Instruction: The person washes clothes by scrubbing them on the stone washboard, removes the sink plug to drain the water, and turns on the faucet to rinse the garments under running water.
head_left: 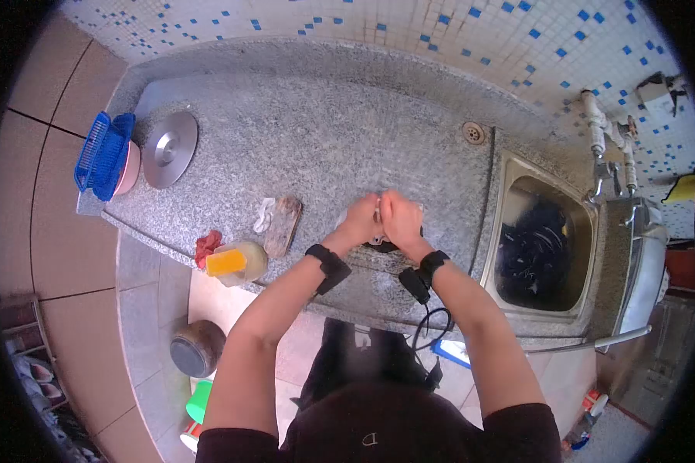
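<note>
Now: a speckled grey granite counter (347,139), counted left to right

One blue slatted plastic basket (100,162) and one pink bowl (130,168) adjoin one round silver lid (171,150). Then: one crumpled red cloth (208,245), one pale container (253,262) topped by one orange rectangular piece (226,262), one crumpled white cloth (265,214), one brown wooden block (285,225). The left hand (359,222) and right hand (401,222), both curled, meet over one partly hidden black-and-white item (384,247); whether they grip it, I cannot tell. One steel sink (510,189) holds dark fabric (534,255).
</note>
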Tool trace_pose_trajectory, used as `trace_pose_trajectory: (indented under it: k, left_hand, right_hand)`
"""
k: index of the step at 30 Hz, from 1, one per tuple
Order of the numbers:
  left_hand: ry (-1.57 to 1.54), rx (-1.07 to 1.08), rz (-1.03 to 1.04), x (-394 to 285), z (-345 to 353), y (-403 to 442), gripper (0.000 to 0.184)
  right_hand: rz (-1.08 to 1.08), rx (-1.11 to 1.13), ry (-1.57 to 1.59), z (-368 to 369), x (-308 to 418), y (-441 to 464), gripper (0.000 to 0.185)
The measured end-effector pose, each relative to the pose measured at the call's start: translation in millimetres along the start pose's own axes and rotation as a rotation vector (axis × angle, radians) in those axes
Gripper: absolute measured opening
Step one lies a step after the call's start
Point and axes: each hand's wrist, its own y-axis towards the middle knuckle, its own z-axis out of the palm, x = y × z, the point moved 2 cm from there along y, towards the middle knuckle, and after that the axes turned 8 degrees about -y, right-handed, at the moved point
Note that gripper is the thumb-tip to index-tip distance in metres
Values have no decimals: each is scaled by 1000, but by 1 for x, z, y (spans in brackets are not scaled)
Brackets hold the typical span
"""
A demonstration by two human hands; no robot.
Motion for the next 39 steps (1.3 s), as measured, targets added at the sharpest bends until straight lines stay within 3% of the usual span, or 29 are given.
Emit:
trace_pose_trajectory:
  k: [1, 3, 5, 6, 9, 11, 12, 14, 16, 18, 21, 23, 28, 36, 39]
  left_hand:
    - [4, -9, 13, -15, -4, -6, 63]
    - [10, -358, 368, -37, -11, -24, 70]
    - [67, -269, 332, -23, 1, -30, 74]
    - [126, -194, 307, -22, 3, -30, 79]
    - [86, -216, 328, -22, 16, -35, 79]
    - [44, -240, 331, -26, 26, -51, 80]
    - [31, -257, 345, -31, 24, -54, 80]
    - [-94, -294, 274, -40, 16, -84, 82]
    - [-223, -324, 210, -37, 19, -103, 84]
    - [2, -397, 348, -17, 32, -108, 70]
    - [232, -498, 330, 8, 55, -100, 58]
    - [186, -455, 294, 16, 54, -90, 53]
    - [172, -354, 266, 23, 47, -66, 47]
    - [190, -142, 208, 27, 36, -54, 57]
    - [126, -184, 216, 32, 42, -51, 60]
  right_hand:
    - [-26, -19, 50, -15, 4, 4, 21]
    - [-52, -37, 100, -35, 9, 6, 21]
    - [-256, -69, 166, -46, 15, -10, 24]
    - [-257, -71, 164, -46, 12, -11, 24]
    - [-192, -137, 241, -31, -8, -12, 30]
    - [-49, -273, -41, 0, -29, -13, 33]
    - [-53, -280, -40, -5, -24, -14, 33]
    - [-65, 25, 202, -17, -3, -33, 31]
    - [-79, -74, 217, -26, 18, -56, 29]
    - [-100, -162, 240, -21, 29, -74, 27]
    - [-23, -228, 216, 0, 30, -79, 25]
    - [-50, -299, 197, 8, 28, -73, 20]
    - [-31, -203, 196, 19, 13, -37, 9]
    - [-40, -189, 219, 25, 8, -21, 7]
    - [-51, -197, 244, 24, 4, -21, 6]
